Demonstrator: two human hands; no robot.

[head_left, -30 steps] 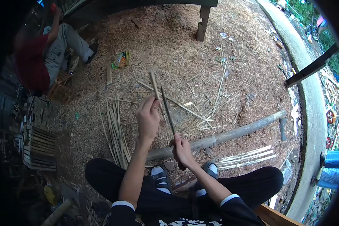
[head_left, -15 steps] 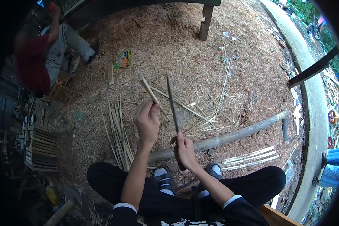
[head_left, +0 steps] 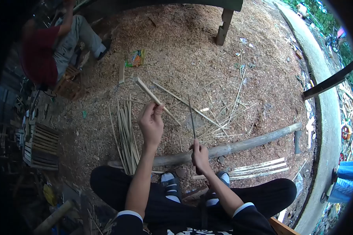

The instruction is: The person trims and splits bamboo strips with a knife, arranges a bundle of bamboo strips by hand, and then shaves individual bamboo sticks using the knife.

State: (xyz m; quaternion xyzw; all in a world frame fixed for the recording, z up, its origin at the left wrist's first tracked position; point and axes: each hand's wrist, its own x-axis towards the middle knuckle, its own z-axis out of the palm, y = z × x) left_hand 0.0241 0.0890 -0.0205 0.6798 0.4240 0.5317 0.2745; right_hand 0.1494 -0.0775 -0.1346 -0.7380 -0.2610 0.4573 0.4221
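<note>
My left hand (head_left: 151, 127) is closed around a pale wooden strip (head_left: 148, 91), pinched between thumb and fingers and slanting from upper left to lower right. In my right hand (head_left: 201, 158) is a long knife, fingers wrapped around its handle. The thin dark blade (head_left: 192, 119) points away from me, seen nearly edge-on, to the right of the strip and apart from it. A long bamboo pole (head_left: 259, 138) lies across the ground in front of my feet, beyond my right hand.
Long split strips (head_left: 125, 135) lie left of my left hand; more strips (head_left: 259, 168) lie by my right knee. Thin slivers (head_left: 223, 117) are scattered ahead on the shavings. A dark metal tool (head_left: 297, 141) lies near the pole's end. A person in a red shirt (head_left: 41, 55) sits far left.
The knife has moved right, away from the strip, and its blade is turned more edge-on. The strip now tilts further to the left. The view has shifted slightly.
</note>
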